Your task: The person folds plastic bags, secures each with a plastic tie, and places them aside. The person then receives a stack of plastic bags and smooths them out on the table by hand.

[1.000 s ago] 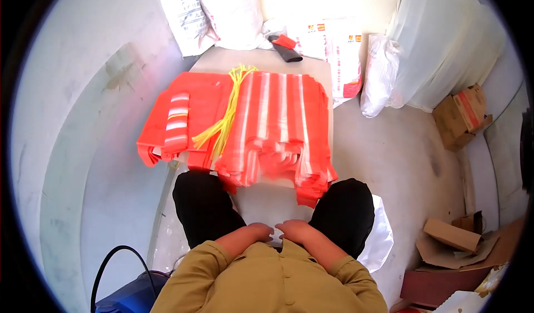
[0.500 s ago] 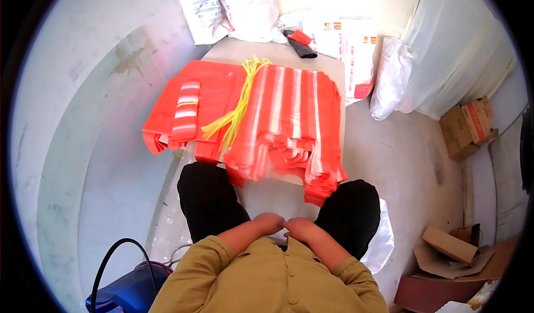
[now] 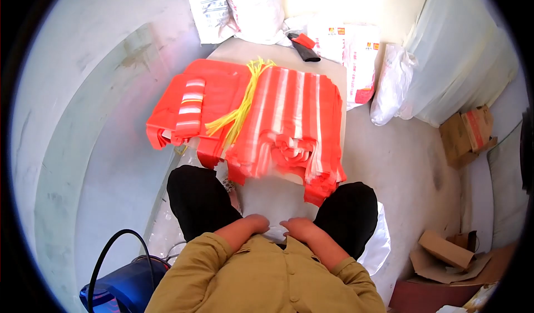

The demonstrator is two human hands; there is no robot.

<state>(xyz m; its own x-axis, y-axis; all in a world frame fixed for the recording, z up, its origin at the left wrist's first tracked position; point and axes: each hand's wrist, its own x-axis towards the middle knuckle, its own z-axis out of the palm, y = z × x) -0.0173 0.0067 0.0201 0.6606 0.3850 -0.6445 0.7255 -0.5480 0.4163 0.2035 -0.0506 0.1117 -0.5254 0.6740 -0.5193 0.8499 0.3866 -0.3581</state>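
Observation:
My left hand point(image 3: 257, 223) is low over my lap by the left thigh, its fingers turned down and hidden from view. Across a small gap, my right hand point(image 3: 298, 228) rests by the other thigh, its fingers partly showing but too unclear to judge. Neither hand shows anything in it. In front of my knees, a thick stack of red-and-white striped plastic bags point(image 3: 295, 113) lies on a low table point(image 3: 227, 50). Yellow ties point(image 3: 245, 110) lie along its left side. Farther left are folded red bags point(image 3: 222, 82), with a rolled striped bundle point(image 3: 191, 107) on top.
White printed sacks point(image 3: 256, 10) stand behind the table, near a black-and-red item point(image 3: 305, 47). A white bag point(image 3: 392, 85) leans at the right. Cardboard boxes point(image 3: 470, 132) and cardboard pieces point(image 3: 448, 252) lie farther right. A blue container point(image 3: 125, 285) is at lower left.
My hands have moved apart; their fingertips met before. The left hand has shifted left, and my left knee has swung outward. The view has shifted slightly; the bags look unchanged.

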